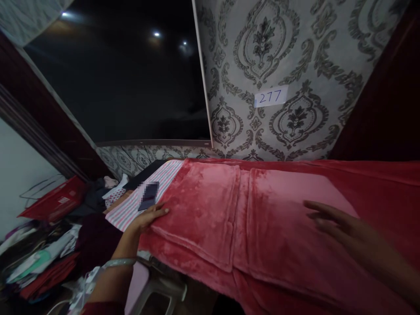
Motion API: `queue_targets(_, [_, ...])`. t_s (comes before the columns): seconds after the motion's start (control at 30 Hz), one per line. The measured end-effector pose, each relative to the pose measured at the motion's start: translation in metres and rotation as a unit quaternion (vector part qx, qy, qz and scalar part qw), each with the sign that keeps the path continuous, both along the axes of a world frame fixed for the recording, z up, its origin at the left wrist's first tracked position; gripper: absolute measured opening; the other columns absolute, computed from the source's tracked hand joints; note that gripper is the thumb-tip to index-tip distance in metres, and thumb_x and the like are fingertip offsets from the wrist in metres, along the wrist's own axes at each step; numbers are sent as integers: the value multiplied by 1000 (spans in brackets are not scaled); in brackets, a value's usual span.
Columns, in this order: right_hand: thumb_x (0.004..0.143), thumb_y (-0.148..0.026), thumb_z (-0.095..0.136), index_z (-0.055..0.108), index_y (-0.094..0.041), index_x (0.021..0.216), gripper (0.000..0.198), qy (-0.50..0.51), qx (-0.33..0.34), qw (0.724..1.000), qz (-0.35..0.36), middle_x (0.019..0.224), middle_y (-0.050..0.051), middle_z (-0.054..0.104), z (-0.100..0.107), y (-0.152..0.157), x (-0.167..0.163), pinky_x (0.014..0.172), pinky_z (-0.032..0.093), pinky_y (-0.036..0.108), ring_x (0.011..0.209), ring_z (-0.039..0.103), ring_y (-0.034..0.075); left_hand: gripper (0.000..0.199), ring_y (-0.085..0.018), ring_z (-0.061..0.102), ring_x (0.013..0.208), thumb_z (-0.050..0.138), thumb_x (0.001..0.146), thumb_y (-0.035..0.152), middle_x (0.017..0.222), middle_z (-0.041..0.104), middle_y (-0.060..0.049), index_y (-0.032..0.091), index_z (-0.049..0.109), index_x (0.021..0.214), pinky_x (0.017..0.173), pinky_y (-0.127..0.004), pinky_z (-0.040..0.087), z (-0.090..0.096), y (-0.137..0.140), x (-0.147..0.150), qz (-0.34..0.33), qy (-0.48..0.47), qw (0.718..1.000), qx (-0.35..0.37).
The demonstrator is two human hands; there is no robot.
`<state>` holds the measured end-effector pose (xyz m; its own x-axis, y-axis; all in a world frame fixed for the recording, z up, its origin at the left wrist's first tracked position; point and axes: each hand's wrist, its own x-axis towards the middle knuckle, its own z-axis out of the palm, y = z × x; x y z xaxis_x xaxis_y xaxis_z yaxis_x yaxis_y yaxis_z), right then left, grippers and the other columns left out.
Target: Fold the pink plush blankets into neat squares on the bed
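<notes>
A red plush blanket [206, 210] lies folded on a long surface in front of me, with folded panels side by side and thick edges. My left hand [149, 217] rests at its left edge, thumb and fingertips stretched onto the plush; part of the fingers is hidden. Over the right panel, my right hand [337, 223] hovers with fingers apart and holds nothing; it is slightly blurred. Just beyond my left hand, a dark phone [148, 197], partly pixelated, lies on a striped cloth [123, 214] in pink, white and grey.
Piled clothes [42, 267] and a red basket [55, 199] are at the left. Below the blanket's front edge stands a pale plastic stool [164, 286]. A large dark television [131, 78] hangs on the patterned wall, beside a paper label [271, 96] reading 277.
</notes>
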<state>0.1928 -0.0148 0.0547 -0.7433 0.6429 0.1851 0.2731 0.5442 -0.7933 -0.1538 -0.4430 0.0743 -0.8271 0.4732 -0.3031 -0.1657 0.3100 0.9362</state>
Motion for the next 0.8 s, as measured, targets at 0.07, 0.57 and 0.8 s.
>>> queue_targets(0.07, [75, -60, 61, 71, -30, 121, 55, 31, -54, 996, 70, 114, 11, 76, 25, -20, -49, 89, 59, 45, 101, 73, 32, 75, -28, 76, 92, 89, 54, 56, 109, 78, -13, 16, 71, 115, 89, -38, 59, 3, -3, 7, -3, -17, 1000, 16])
queue_targets(0.57, [83, -63, 68, 28, -26, 159, 94, -98, -234, 947, 196, 135, 18, 60, 67, -140, -331, 58, 57, 35, 69, 70, 21, 39, -33, 72, 96, 68, 73, 47, 100, 77, -13, 17, 72, 99, 87, -43, 57, 15, 27, 54, 43, 377, 916, -133])
queue_targets(0.8, [70, -36, 83, 32, -15, 157, 102, -136, -58, 974, 172, 136, 22, 61, 60, -158, -374, 86, 56, 39, 110, 67, 35, 23, -29, 74, 84, 55, 85, 29, 95, 76, -13, 19, 67, 102, 71, -39, 59, 1, 62, 99, -35, 544, 826, -148])
